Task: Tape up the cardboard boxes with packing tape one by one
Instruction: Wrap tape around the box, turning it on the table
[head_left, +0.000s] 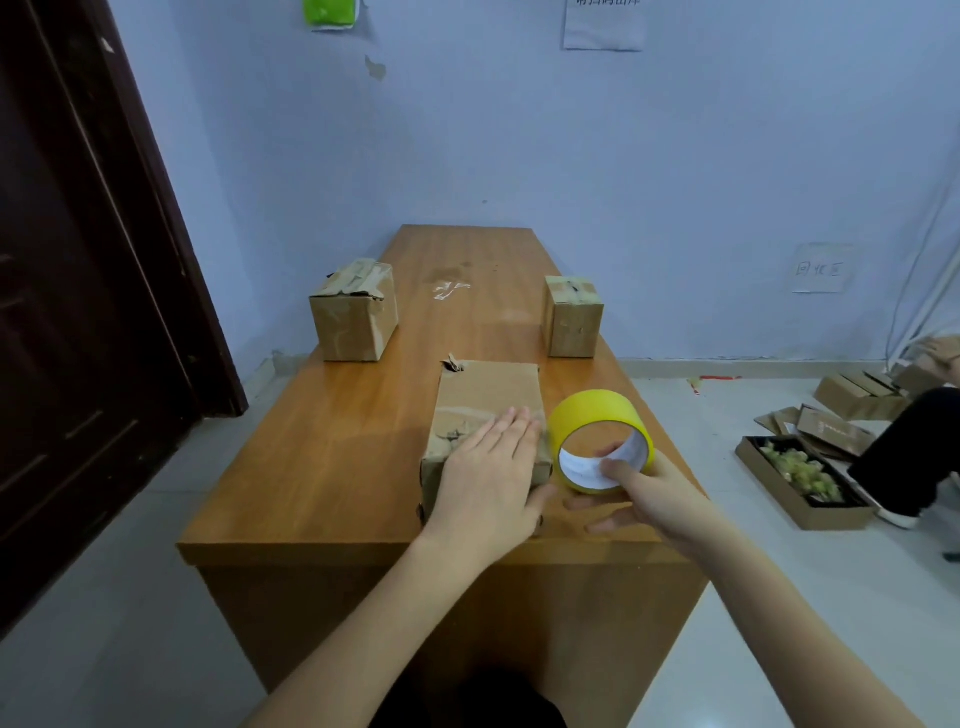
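Observation:
A worn cardboard box (485, 395) lies flat near the front of the wooden table (332, 457). My left hand (493, 467) presses flat on its near end, fingers straight. Just to the right, my right hand (644, 499) grips a yellow roll of packing tape (597, 415), thumb inside the white core and fingers under the roll. The roll stands on edge beside the box. Two more cardboard boxes stand farther back: one at the left edge (356, 312), one at the right edge (574, 317).
A scrap of clear tape (449, 288) lies mid-table at the back. On the floor to the right are flattened cardboard pieces (857, 395), a shallow tray of scraps (800, 480), and another person's dark trouser leg (909, 457). A dark door (78, 312) stands left.

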